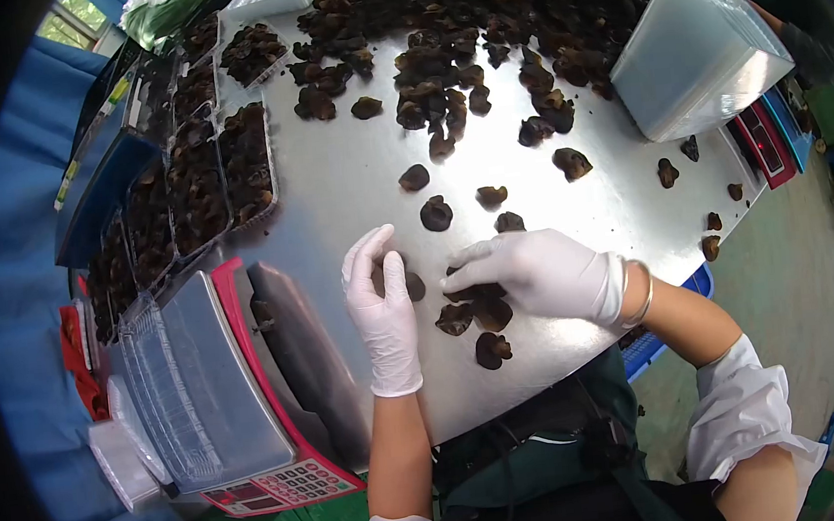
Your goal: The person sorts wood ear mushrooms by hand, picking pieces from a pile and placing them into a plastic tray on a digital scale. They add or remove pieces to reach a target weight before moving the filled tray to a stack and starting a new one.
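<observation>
From my remote seat, I see the left hand in a white glove [382, 308] lying flat, fingers straight and together, on the bare stainless steel table [350, 177]. The gloved right hand [537, 272] is arched over dark, crinkled dried mushroom pieces [471, 305]; I cannot tell if it pinches one. One piece sits between the hands, and three lie just nearer me than the right fingers. Four loose pieces lie beyond the fingertips on open steel before the big heap. The table's edge runs close under both wrists. One red-cased weighing scale [219, 377] stands just left of the left hand.
</observation>
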Motion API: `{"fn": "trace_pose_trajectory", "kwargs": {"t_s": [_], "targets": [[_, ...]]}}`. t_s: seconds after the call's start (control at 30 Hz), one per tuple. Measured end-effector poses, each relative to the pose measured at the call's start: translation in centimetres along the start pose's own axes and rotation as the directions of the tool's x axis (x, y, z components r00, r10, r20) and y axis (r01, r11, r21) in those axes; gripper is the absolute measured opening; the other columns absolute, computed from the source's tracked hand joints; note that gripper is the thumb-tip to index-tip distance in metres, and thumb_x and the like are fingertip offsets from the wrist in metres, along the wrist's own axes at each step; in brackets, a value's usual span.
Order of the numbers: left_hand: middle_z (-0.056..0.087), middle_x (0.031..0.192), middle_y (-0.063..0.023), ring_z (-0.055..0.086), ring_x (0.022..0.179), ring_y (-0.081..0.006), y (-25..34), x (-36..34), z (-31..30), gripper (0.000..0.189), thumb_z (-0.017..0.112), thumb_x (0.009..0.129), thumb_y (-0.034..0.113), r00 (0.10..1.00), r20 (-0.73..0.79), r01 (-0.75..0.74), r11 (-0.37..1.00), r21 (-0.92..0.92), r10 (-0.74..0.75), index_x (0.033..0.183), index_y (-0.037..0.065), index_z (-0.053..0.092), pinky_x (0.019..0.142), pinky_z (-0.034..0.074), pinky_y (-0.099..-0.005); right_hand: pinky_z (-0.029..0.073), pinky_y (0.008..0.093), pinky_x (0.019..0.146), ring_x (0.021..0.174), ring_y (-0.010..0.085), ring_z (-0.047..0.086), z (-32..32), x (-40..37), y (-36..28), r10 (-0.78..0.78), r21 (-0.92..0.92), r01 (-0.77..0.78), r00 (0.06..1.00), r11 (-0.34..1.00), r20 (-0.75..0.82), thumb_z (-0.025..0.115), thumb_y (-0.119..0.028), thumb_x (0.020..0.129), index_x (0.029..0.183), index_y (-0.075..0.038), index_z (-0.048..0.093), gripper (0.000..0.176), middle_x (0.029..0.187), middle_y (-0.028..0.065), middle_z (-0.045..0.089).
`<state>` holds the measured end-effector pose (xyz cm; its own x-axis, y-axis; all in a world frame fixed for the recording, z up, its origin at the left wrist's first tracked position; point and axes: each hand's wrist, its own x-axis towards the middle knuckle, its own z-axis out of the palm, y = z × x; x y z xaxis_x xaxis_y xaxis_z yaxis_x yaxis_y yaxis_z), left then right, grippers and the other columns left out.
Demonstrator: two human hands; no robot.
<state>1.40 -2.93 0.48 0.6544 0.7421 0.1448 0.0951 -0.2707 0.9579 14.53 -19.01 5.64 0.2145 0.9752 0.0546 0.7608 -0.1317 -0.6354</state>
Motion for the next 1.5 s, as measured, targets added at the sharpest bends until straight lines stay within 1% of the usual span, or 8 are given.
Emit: {"fn": "trace_pose_trajectory", "kwargs": {"t_s": [0.23, 0.47, 0.53, 0.77, 0.97, 1.23, 1.4, 1.5], "targets": [[0.062, 0.122, -0.0114, 0.058, 0.113, -0.0230, 0.0, 0.0, -0.2, 0.025, 0.054, 0.095, 0.004, 0.999, -0.007, -0.034, 0.998, 0.044, 0.034, 0.117, 0.001, 0.066, 0.100, 0.046, -0.0344, 0.054, 0.0385, 0.089, 0.107, 0.0354, 0.065, -2.6, 7.1, 7.9, 0.219, -0.059, -0.283, 0.845, 0.957, -0.488, 0.051, -0.001, 0.090, 0.134, -0.017, 0.058, 0.047, 0.143, 0.0147, 0.051], [0.062, 0.121, -0.0116, 0.058, 0.113, -0.0230, -0.4, 0.3, -0.6, 0.025, 0.054, 0.095, 0.003, 0.997, -0.075, -0.003, 0.998, -0.061, -0.002, 0.116, 0.001, 0.067, 0.100, 0.045, -0.0342, 0.055, 0.0370, 0.086, 0.101, 0.0323, 0.066, -2.1, 5.0, 3.0, -0.185, -0.295, 0.123, 0.963, 0.948, -0.195, 0.055, -0.002, 0.084, 0.128, -0.016, 0.062, 0.047, 0.124, 0.0130, 0.063], [0.063, 0.121, -0.0116, 0.058, 0.113, -0.0231, -0.3, 0.3, -0.5, 0.025, 0.054, 0.095, 0.003, 0.996, -0.076, 0.029, 0.997, -0.078, -0.035, 0.116, 0.001, 0.067, 0.101, 0.045, -0.0344, 0.054, 0.0356, 0.089, 0.106, 0.0319, 0.065, -4.7, 5.7, 2.2, 0.250, 0.085, -0.246, 0.968, 0.965, -0.036, 0.055, 0.000, 0.082, 0.128, -0.016, 0.063, 0.049, 0.120, 0.0117, 0.066], [0.063, 0.121, -0.0119, 0.058, 0.114, -0.0238, -0.4, 0.2, -0.5, 0.025, 0.055, 0.094, 0.001, 0.998, -0.050, -0.030, 0.999, 0.039, 0.032, 0.115, 0.002, 0.068, 0.101, 0.045, -0.0353, 0.052, 0.0403, 0.093, 0.107, 0.0329, 0.063, -3.9, 11.1, 10.6, 0.088, -0.342, -0.212, 0.935, 0.915, -0.344, 0.056, -0.004, 0.084, 0.131, -0.016, 0.059, 0.049, 0.140, 0.0122, 0.051], [0.062, 0.121, -0.0107, 0.057, 0.114, -0.0215, -0.1, 0.4, -0.5, 0.024, 0.055, 0.094, 0.001, 0.999, -0.049, -0.011, 1.000, -0.006, 0.010, 0.115, 0.001, 0.067, 0.101, 0.045, -0.0334, 0.051, 0.0388, 0.076, 0.086, 0.0299, 0.065, -5.8, 2.6, 8.5, 0.221, -0.054, -0.238, 0.950, 0.970, -0.219, 0.060, -0.010, 0.086, 0.097, -0.011, 0.068, 0.014, 0.093, 0.0097, 0.067], [0.062, 0.121, -0.0087, 0.057, 0.114, -0.0197, -0.2, 0.5, 0.1, 0.023, 0.055, 0.095, 0.001, 0.998, 0.002, -0.058, 0.995, 0.077, 0.058, 0.115, 0.000, 0.067, 0.101, 0.044, -0.0322, 0.050, 0.0348, 0.079, 0.084, 0.0267, 0.063, -3.4, -4.2, 5.2, 0.322, 0.237, -0.249, 0.878, 0.939, -0.354, 0.044, 0.012, 0.082, 0.107, -0.008, 0.068, 0.040, 0.097, 0.0147, 0.065], [0.065, 0.116, -0.0125, 0.058, 0.114, -0.0271, -0.8, 0.4, -0.1, 0.021, 0.058, 0.091, 0.001, 0.992, -0.005, -0.127, 0.981, 0.143, 0.130, 0.109, 0.001, 0.068, 0.102, 0.044, -0.0378, 0.048, 0.0289, 0.079, 0.085, 0.0220, 0.061, -0.8, -12.1, 2.6, 0.404, 0.321, -0.256, 0.693, 0.912, -0.597, 0.045, 0.015, 0.078, 0.110, -0.002, 0.066, 0.042, 0.102, 0.0123, 0.066], [0.066, 0.114, -0.0127, 0.059, 0.112, -0.0279, -1.5, 0.5, -0.2, 0.021, 0.059, 0.090, 0.002, 0.983, 0.000, -0.178, 0.965, 0.192, 0.181, 0.108, 0.002, 0.069, 0.102, 0.043, -0.0386, 0.045, 0.0269, 0.082, 0.087, 0.0157, 0.056, 1.3, -18.9, 2.6, 0.482, 0.419, -0.301, 0.176, 0.857, -0.858, 0.048, 0.008, 0.088, 0.109, 0.001, 0.066, 0.028, 0.109, 0.0078, 0.063]]}}
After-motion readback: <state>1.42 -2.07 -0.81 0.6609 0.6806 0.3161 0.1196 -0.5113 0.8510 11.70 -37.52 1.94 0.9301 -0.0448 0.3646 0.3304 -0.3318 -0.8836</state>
